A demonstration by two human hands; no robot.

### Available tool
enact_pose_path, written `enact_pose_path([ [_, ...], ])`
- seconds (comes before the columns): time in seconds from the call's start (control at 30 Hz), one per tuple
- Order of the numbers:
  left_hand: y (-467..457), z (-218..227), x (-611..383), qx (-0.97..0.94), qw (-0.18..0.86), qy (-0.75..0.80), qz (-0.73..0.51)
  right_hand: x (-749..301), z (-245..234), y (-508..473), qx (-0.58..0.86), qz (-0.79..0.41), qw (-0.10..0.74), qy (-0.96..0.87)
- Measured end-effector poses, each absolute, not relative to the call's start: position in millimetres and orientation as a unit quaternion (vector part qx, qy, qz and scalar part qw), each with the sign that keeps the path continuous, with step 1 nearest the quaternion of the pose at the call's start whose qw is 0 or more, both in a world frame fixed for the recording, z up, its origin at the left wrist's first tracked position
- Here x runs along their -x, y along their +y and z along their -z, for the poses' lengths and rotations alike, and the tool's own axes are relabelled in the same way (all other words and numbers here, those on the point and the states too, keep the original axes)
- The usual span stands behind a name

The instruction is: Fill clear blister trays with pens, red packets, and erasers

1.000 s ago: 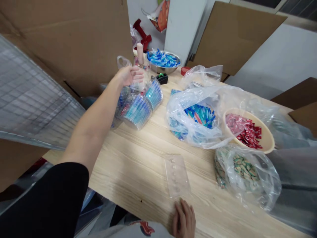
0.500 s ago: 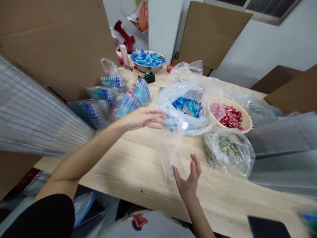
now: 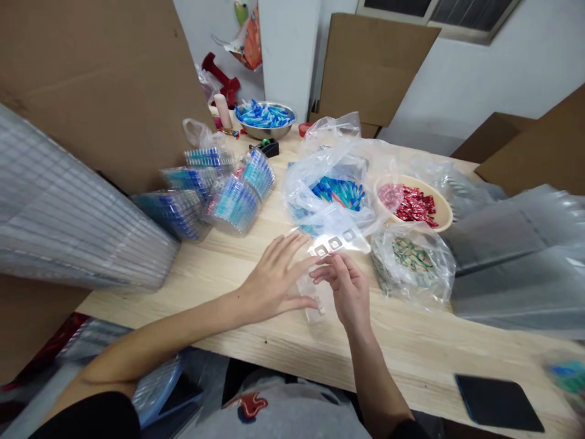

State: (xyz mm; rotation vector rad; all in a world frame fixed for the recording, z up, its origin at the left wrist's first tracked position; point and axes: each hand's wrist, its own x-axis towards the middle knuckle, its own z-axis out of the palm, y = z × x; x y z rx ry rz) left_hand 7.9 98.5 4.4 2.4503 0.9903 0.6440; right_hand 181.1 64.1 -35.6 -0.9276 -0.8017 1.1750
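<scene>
My right hand (image 3: 350,289) has its thumb and fingertips closed on the near edge of a clear, shiny plastic sheet (image 3: 351,244) marked with a row of small dark-edged squares. To its left, my left hand (image 3: 269,283) is open, palm down, fingers spread and thumb apart. The left index fingertip comes close to the sheet's edge; whether it touches is unclear. Beneath both hands a clear plastic piece (image 3: 314,314) lies on the wooden table (image 3: 256,347), its far part hidden by fingers and sheet.
Behind the hands sit a plastic bag of blue pieces (image 3: 340,192), a cream bowl (image 3: 445,210) of red packets and a bag of green-and-tan packets (image 3: 414,259). Packed clear cases (image 3: 233,204) stand left. A steel bowl (image 3: 269,131), a tape dispenser (image 3: 267,146) and a phone (image 3: 498,402) are around.
My left hand has come down and nearer from beside the bag. My right hand has moved up and closed from open onto the clear sheet. The view has shifted slightly.
</scene>
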Motion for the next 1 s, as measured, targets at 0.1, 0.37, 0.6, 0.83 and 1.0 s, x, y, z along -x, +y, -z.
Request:
enact_pose_path([
  [0.1, 100, 4, -14, -0.902, 0.142, 0.337, -0.230, -178, 35, 63, 0.385, -0.558, 0.654, -0.334],
  [0.37, 105, 11, -26, -0.919, -0.002, 0.241, -0.313, -188, 50, 61, 0.425, -0.532, 0.629, -0.375],
  [0.6, 189, 1, 4, -0.807, 0.235, 0.363, -0.403, -218, 95, 27, 0.571, -0.197, 0.567, -0.560],
  [0.83, 355, -39, 78, -0.578, 0.074, 0.552, -0.596, -251, 208, -67, 0.631, 0.090, 0.390, -0.664],
  [1.0, 396, -20, 78, -0.599, 0.141, 0.638, -0.463, -248, 245, -87, 0.636, 0.140, 0.346, -0.675],
])
